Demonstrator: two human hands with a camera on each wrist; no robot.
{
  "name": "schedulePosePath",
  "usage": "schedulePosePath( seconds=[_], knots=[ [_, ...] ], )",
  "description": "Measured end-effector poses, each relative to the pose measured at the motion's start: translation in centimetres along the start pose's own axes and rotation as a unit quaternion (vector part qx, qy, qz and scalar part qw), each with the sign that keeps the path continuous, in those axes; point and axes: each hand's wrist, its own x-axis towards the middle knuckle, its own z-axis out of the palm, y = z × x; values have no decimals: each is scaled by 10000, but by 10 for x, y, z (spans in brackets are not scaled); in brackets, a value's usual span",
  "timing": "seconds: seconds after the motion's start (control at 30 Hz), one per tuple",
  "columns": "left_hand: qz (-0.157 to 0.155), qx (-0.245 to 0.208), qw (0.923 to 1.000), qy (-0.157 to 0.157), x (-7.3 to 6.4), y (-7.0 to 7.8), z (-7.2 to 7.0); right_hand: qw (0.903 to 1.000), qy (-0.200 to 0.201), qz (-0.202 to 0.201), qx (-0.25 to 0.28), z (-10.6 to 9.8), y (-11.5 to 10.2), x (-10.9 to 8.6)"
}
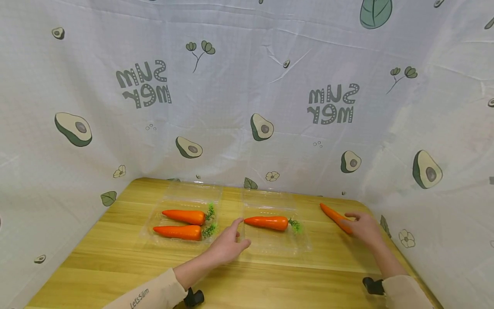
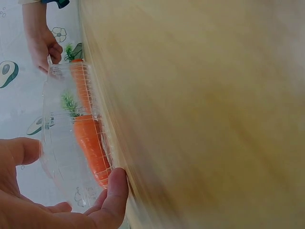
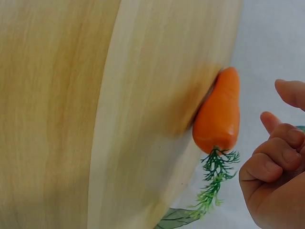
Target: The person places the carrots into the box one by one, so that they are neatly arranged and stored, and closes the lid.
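Carrot [image 1: 333,215] lay far right on the table [image 1: 285,279], right hand [image 1: 363,228] beside it, half-curled, holding nothing; left hand [image 1: 228,246] sat spread by the one-carrot tray [image 1: 268,246]. Pinching the fat end [image 3: 217,131], clear of the greens [image 3: 217,174], seemed smartest tbh.

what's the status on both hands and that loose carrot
Left hand at left edge of right clear container. Right hand beside loose carrot, no grip. Carrot on table. Nothing seen blocking.
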Motion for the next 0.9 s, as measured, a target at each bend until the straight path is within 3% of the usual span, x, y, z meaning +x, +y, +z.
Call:
schedulePosePath(
  seconds=[0.9],
  knots=[
    [24,-35,10000,-1,0,-1,0,9997,31,117,-220,4,18,4]
  ],
)
